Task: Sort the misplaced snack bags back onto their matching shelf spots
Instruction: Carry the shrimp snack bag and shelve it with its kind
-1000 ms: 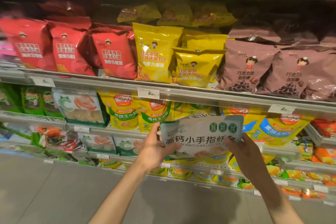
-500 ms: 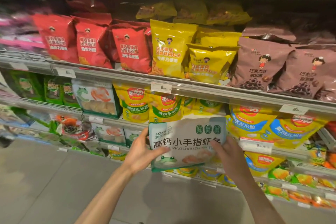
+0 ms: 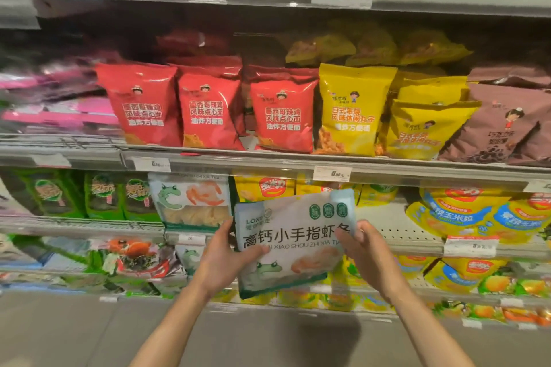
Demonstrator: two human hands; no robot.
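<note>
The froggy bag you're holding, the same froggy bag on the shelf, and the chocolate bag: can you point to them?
Held shrimp-stick bag (image 3: pixel 293 235): head view, white front with lettering.
Matching shelf bag (image 3: pixel 190 202): head view, front with frog picture.
Brown chocolate bag (image 3: pixel 498 128): head view, front panel.

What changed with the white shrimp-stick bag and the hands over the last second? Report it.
The white shrimp-stick bag came away from the yellow corn-snack bags toward the matching white bags on the left. The left hand and right hand kept gripping its two sides. Shelf stock looks unchanged.
</note>
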